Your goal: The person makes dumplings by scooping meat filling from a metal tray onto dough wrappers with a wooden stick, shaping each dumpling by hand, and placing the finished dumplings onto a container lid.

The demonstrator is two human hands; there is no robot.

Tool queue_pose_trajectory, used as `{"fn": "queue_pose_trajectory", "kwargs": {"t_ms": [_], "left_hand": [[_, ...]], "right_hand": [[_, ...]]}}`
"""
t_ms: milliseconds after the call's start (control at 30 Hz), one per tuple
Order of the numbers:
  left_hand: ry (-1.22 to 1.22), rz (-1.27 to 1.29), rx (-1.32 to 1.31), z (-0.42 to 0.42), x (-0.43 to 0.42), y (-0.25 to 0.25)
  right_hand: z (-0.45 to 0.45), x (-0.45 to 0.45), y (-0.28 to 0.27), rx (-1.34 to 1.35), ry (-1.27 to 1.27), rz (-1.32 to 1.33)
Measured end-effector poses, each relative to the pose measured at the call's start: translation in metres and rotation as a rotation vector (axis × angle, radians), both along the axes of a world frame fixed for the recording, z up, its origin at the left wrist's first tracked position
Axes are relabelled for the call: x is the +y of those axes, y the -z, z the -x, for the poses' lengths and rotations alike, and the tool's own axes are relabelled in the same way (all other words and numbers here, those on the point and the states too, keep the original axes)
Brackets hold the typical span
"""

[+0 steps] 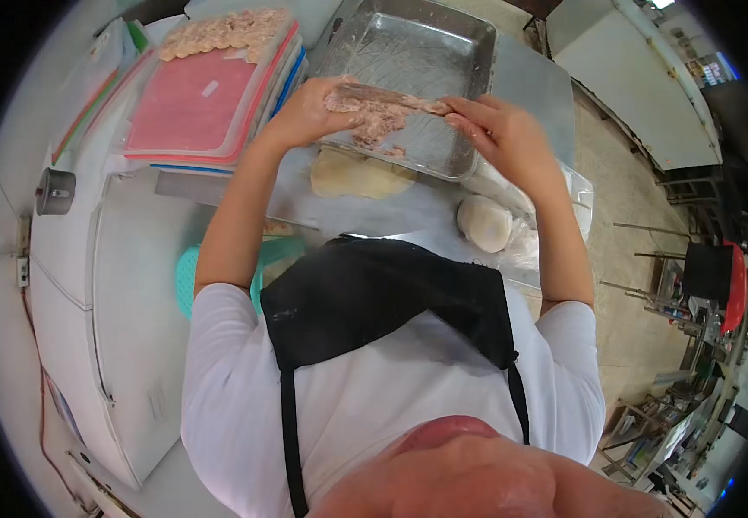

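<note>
My left hand (318, 112) is closed around the wide end of a brown, wooden-looking spoon or paddle (382, 93). With the fingertips of my right hand (499, 129) I grip its narrow end. The tool is smeared with a pale pink minced meat mixture (375, 125), which also clings to my left fingers. Both hands are over the near part of a deep metal tray (417, 43), whose bottom is smeared with residue. Just below the tray lies a pale yellow, flat stack of what looks like wrappers (361, 174).
Red-topped stacked trays (188, 108) at the left carry rows of pale formed pieces (223, 34). White round stacks (484, 223) in clear plastic lie at the right. A turquoise basket (186, 278) sits below the table, and a metal cup (55, 192) is far left.
</note>
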State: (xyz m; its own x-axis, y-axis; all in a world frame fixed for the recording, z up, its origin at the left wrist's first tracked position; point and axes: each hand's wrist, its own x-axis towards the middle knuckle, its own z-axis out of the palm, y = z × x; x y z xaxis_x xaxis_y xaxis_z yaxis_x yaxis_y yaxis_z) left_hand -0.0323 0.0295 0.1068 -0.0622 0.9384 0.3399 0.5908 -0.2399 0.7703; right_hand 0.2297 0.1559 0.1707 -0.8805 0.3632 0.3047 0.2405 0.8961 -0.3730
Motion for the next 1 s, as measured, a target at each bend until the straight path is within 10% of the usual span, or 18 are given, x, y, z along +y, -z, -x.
{"fn": "queue_pose_trajectory", "kwargs": {"t_ms": [367,567,1000], "left_hand": [[0.08,0.067,-0.366,0.064,-0.073,-0.043],[-0.082,0.045,0.141,0.139,-0.091,-0.041],[-0.198,0.111,0.401,0.239,-0.021,-0.001]], "right_hand": [[0.076,-0.073,-0.019,0.108,-0.097,0.14],[0.087,-0.086,0.007,0.136,0.116,0.341],[-0.012,-0.142,0.061,0.355,0.683,0.897]]}}
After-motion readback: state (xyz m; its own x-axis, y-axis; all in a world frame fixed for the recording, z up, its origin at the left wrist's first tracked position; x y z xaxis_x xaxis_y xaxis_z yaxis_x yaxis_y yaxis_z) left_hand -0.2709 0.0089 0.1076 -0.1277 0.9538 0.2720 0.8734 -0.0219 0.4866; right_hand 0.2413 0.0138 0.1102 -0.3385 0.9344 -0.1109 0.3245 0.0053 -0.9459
